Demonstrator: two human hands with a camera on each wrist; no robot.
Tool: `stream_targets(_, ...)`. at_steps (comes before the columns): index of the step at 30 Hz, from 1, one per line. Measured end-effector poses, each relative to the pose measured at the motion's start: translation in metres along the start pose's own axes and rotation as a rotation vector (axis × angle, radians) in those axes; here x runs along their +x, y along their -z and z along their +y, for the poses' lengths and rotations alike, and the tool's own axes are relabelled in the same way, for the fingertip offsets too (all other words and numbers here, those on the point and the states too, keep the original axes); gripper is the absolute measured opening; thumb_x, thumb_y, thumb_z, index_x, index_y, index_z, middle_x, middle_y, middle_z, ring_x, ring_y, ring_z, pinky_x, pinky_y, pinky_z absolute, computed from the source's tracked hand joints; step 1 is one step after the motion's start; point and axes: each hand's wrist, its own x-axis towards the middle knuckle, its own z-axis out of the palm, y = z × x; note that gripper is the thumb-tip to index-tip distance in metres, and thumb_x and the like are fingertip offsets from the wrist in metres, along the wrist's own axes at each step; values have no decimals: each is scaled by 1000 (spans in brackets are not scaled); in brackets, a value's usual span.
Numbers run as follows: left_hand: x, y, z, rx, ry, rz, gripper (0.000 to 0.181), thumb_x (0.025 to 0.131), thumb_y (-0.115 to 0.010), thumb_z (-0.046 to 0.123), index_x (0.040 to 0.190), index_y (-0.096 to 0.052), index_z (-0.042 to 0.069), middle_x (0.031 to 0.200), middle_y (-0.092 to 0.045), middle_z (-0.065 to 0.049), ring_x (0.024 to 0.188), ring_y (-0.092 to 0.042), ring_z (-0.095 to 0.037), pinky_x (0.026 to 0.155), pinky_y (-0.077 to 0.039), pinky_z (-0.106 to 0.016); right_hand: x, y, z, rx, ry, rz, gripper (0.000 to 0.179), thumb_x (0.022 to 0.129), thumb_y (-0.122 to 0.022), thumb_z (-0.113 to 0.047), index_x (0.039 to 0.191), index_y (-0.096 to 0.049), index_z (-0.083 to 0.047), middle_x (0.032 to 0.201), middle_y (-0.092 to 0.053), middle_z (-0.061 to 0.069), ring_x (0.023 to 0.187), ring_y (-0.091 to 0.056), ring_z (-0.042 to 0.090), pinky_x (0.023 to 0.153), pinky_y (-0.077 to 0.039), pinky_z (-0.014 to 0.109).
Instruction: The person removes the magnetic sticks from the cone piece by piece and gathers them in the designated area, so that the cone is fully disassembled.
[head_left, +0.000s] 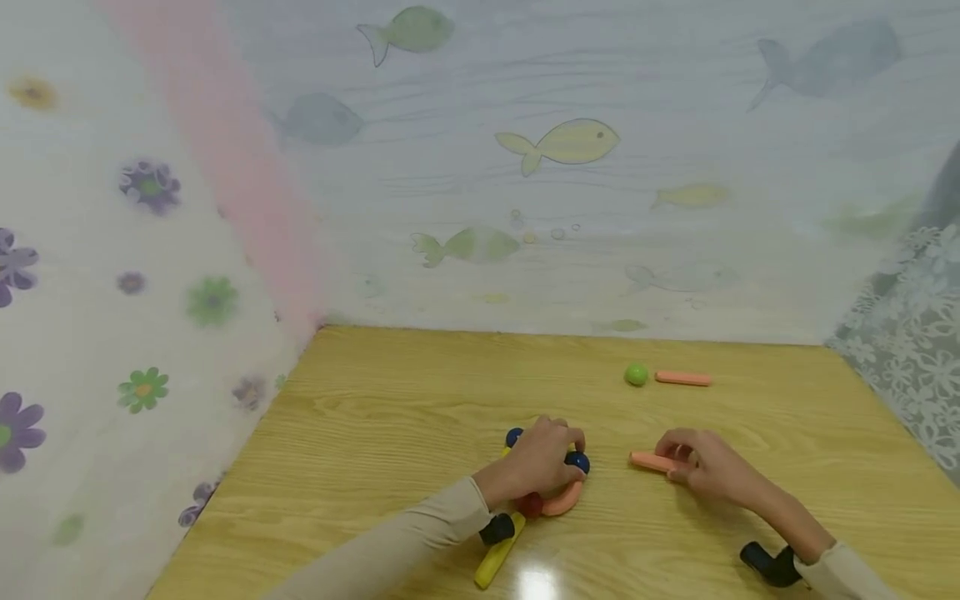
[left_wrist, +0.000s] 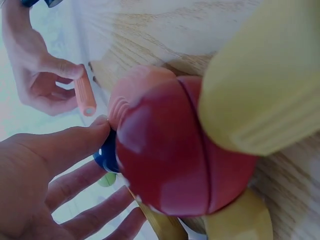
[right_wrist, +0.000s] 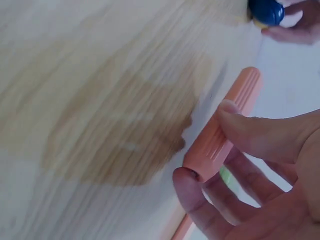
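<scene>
My right hand (head_left: 708, 467) pinches an orange ridged toy rod (right_wrist: 225, 122) between thumb and fingers, holding it just above the table. One rod end, with a small hole, points toward the left hand. My left hand (head_left: 540, 454) grips a blue ball (head_left: 577, 463) on a joined toy shape with thumb and fingers. That shape also has a second blue ball (head_left: 514, 437), a red ball (left_wrist: 165, 150), a curved orange piece (head_left: 564, 500) and a yellow rod (head_left: 498, 554) sticking out toward me. The left hand hides part of the shape.
Farther back on the wooden table (head_left: 390, 400) lie a green ball (head_left: 637, 374) and another orange rod (head_left: 683, 378), side by side. A wall with painted fish stands behind the table. A flowered wall rises on the left.
</scene>
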Motion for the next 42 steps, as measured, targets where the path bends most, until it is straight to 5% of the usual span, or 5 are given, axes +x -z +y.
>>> stream_targets(20,-5,-2,-2,49,-3,1,26,84,-72,34,105,-68,19,99,-62,1,82,-49,-13,68,-40,-20,0,29,41,-103,-73,146,23,76,-74,4,96,-66,-4,87,-63,1,71,-57,13,58,-46,27)
stream_targets(42,-4,2,-2,82,-30,-7,27,85,-70,37,107,-67,22,97,-60,4,78,-45,-10,61,-35,-18,34,48,79,-232,-48,210,17,76,-73,4,91,-67,-3,85,-64,8,74,-59,27,61,-48,36)
